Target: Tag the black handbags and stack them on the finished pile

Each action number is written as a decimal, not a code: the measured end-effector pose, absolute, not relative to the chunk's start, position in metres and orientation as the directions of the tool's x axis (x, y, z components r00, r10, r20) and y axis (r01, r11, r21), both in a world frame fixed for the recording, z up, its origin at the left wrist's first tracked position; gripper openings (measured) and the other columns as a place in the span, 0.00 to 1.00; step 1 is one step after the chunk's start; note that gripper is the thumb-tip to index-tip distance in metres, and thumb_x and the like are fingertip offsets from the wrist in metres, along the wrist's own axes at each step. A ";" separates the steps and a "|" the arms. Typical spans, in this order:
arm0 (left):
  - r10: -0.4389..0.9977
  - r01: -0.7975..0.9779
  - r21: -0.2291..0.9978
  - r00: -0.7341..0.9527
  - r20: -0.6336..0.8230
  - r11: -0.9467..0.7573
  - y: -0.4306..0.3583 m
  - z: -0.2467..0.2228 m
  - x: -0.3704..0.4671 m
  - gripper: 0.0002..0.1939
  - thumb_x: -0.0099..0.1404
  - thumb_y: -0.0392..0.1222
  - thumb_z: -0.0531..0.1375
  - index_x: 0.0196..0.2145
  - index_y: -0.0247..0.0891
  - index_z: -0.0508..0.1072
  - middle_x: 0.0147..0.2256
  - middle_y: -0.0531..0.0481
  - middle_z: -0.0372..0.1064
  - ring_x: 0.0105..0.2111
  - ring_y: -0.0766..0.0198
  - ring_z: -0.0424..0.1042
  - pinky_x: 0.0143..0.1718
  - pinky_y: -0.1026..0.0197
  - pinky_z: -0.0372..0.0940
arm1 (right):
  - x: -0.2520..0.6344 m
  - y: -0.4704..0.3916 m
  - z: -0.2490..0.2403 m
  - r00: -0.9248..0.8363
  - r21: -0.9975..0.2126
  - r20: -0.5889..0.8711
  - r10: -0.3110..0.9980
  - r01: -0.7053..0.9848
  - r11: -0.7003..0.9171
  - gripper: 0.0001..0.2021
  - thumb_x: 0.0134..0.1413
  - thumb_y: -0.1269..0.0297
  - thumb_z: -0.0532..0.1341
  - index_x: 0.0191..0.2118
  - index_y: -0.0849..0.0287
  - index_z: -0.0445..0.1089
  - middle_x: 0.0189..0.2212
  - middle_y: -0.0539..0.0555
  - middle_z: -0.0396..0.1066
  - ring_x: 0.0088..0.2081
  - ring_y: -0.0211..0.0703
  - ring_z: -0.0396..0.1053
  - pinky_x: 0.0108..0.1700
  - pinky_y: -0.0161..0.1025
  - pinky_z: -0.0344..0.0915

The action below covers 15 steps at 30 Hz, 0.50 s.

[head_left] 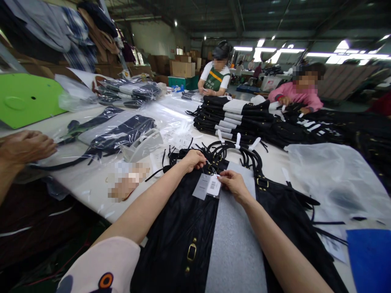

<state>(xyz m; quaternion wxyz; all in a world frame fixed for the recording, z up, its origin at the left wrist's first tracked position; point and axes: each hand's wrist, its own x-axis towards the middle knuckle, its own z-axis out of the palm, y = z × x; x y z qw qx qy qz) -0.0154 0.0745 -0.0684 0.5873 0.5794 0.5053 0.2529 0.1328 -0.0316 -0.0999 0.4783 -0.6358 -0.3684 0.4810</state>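
Note:
A black bag [180, 219] with gold buckles and thin straps lies in front of me, a grey sheet [235, 240] running down its middle. At its top edge, my left hand [195, 160] is closed in a pinch on the tag string, close to the straps. My right hand [233, 183] is closed on the edge of a white barcode tag [214, 185]. Beside that tag hangs a grey tag [200, 187], over the black material. White ties [238, 140] stand up from the looped handles [249, 154] just beyond my hands.
Black bags [232, 118] are stacked behind. Plastic-wrapped bags [122, 132] and a tape dispenser [143, 144] sit left, near another person's hand [27, 148]. Clear plastic bags [339, 183] and a blue sheet [369, 258] lie right. Two co-workers [215, 77] work across the table.

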 end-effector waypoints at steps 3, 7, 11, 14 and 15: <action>0.886 0.284 0.936 0.350 -0.304 0.209 0.074 -0.069 -0.015 0.06 0.54 0.28 0.55 0.22 0.33 0.61 0.16 0.55 0.63 0.12 0.75 0.58 0.14 0.71 0.49 | 0.134 -0.032 -0.100 0.271 -0.960 -0.275 0.922 -0.036 -0.276 0.12 0.31 0.65 0.64 0.27 0.61 0.64 0.15 0.46 0.64 0.18 0.33 0.58 0.19 0.31 0.50; 0.878 0.324 0.923 0.354 -0.321 0.207 0.073 -0.069 -0.013 0.06 0.53 0.26 0.55 0.22 0.33 0.62 0.15 0.55 0.63 0.12 0.75 0.59 0.14 0.70 0.49 | 0.135 -0.032 -0.102 0.273 -0.963 -0.269 0.924 -0.058 -0.264 0.13 0.31 0.63 0.64 0.27 0.61 0.65 0.16 0.47 0.64 0.18 0.33 0.59 0.19 0.32 0.51; 0.873 0.381 0.905 0.356 -0.333 0.190 0.072 -0.070 -0.011 0.08 0.50 0.24 0.56 0.20 0.32 0.62 0.14 0.55 0.62 0.12 0.74 0.59 0.14 0.70 0.50 | 0.136 -0.034 -0.103 0.267 -0.963 -0.270 0.925 -0.084 -0.256 0.13 0.30 0.63 0.65 0.27 0.61 0.65 0.15 0.46 0.64 0.18 0.32 0.58 0.19 0.31 0.51; 0.875 0.421 0.889 0.345 -0.341 0.181 0.071 -0.070 -0.009 0.09 0.48 0.23 0.57 0.19 0.32 0.62 0.13 0.56 0.61 0.12 0.73 0.59 0.14 0.70 0.51 | 0.137 -0.036 -0.103 0.262 -0.963 -0.269 0.927 -0.106 -0.249 0.15 0.29 0.62 0.65 0.27 0.62 0.65 0.15 0.46 0.64 0.18 0.32 0.59 0.19 0.31 0.51; 0.875 0.430 0.885 0.342 -0.342 0.178 0.071 -0.070 -0.009 0.09 0.47 0.23 0.57 0.19 0.32 0.62 0.12 0.56 0.61 0.12 0.73 0.60 0.15 0.70 0.51 | 0.137 -0.036 -0.103 0.259 -0.963 -0.265 0.929 -0.112 -0.244 0.15 0.29 0.62 0.66 0.28 0.62 0.65 0.15 0.46 0.64 0.18 0.32 0.59 0.19 0.30 0.51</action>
